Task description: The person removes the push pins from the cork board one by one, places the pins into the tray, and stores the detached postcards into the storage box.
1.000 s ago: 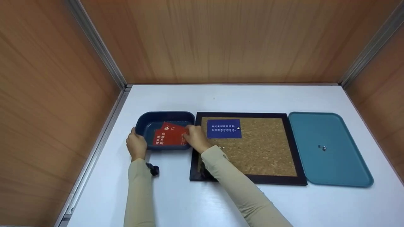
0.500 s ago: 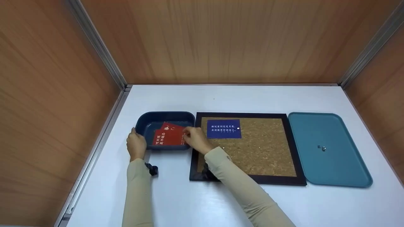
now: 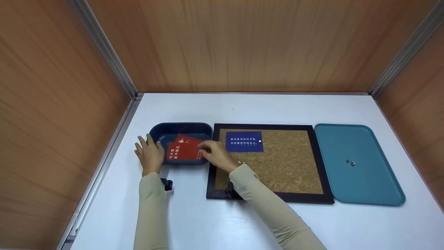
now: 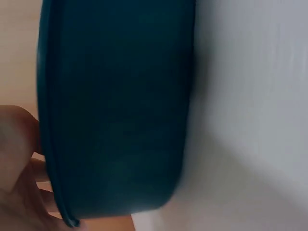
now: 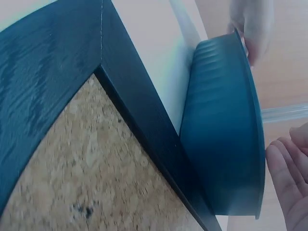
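Note:
Red cards (image 3: 185, 150) with white lettering lie overlapping in the dark blue tray (image 3: 163, 126). At the tray's left rim, my left hand (image 3: 151, 156) has its fingers extended and spread, with the thumb side close to the rim. In the left wrist view, fingers (image 4: 41, 168) show behind the rim of the tray. My right hand (image 3: 218, 154) reaches over the tray's right rim, fingertips at the right edge of the top red card. In the right wrist view its fingers (image 5: 284, 173) show beyond the rim; whether they pinch the card is hidden.
Right of the tray lies a corkboard (image 3: 277, 166) in a black frame. A blue card (image 3: 244, 141) lies on it, with a small pin (image 3: 259, 141) at its right edge. A teal tray (image 3: 367, 184) farther right holds small shiny pieces (image 3: 352, 163).
My left hand's fingers have lifted and spread from their hold on the tray rim. The right hand has stayed by the red cards, shifting only slightly. Trays and corkboard keep their places.

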The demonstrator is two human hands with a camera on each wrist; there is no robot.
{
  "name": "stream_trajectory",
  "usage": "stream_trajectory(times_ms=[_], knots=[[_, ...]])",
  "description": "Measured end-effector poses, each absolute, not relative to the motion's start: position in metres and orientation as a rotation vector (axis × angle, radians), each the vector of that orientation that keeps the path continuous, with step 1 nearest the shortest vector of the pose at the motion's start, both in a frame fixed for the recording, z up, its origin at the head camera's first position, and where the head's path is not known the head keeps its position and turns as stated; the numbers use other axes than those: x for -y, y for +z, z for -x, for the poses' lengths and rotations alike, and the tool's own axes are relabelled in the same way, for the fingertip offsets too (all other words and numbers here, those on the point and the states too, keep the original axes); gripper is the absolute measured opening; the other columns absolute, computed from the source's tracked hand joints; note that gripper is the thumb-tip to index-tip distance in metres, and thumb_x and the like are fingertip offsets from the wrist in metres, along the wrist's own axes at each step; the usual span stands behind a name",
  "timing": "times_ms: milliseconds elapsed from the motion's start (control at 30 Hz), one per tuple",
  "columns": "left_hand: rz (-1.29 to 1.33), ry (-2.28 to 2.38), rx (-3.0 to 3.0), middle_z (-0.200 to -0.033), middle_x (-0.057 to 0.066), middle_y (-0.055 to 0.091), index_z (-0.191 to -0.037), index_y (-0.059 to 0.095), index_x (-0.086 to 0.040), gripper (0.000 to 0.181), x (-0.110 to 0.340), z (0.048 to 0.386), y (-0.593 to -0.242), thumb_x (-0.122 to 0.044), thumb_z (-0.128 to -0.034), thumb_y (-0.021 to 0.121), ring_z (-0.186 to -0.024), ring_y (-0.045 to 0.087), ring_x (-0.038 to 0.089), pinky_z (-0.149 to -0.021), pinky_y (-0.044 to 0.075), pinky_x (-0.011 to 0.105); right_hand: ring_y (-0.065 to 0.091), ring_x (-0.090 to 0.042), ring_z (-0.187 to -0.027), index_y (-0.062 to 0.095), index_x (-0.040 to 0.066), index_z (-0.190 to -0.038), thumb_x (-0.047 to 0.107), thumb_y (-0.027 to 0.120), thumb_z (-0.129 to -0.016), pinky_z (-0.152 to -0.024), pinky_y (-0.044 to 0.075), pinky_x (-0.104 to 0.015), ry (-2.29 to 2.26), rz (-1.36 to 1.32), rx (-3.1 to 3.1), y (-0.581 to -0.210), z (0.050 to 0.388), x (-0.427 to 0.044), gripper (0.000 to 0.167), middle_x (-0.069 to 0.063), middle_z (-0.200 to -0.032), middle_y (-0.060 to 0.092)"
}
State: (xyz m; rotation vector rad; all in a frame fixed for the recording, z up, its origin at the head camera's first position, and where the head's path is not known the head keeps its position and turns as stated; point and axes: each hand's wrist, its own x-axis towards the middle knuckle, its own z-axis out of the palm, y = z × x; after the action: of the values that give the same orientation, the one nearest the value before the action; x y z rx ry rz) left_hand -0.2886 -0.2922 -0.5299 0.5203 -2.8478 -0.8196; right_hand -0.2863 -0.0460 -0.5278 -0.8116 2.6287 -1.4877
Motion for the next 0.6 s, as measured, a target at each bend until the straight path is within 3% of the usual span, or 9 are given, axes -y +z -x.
stream_trajectory(times_ms=[200,600], knots=[[-0.305,-0.826,2.862,-0.159,0.027,0.003,-0.153,0.020,-0.002,0.059,0.271,0.290,-0.522,-0.026,-0.1023,0.038,-0.146,-0.002,0.046,-0.119,0.003,0.060,0.066,-0.019,-0.091,0.069,0.000,-0.108,0.008,0.061,-0.093,-0.079,0.055,-0.027,-1.513,0.809,-2.613,-0.527,0.288,0.032,0.018,-0.012,-0.103,0.071],[0.059,-0.700,2.841,-0.158,0.021,0.021,-0.151,0.027,-0.003,0.054,0.217,0.290,-0.515,-0.024,-0.1030,0.040,-0.147,0.017,0.040,-0.118,0.015,0.058,0.066,-0.023,-0.092,0.067,-0.003,-0.110,0.009,0.062,-0.093,-0.079,0.056,-0.035,-1.516,0.666,-2.633,-0.530,0.297,-0.016,0.021,-0.013,-0.102,0.070]])
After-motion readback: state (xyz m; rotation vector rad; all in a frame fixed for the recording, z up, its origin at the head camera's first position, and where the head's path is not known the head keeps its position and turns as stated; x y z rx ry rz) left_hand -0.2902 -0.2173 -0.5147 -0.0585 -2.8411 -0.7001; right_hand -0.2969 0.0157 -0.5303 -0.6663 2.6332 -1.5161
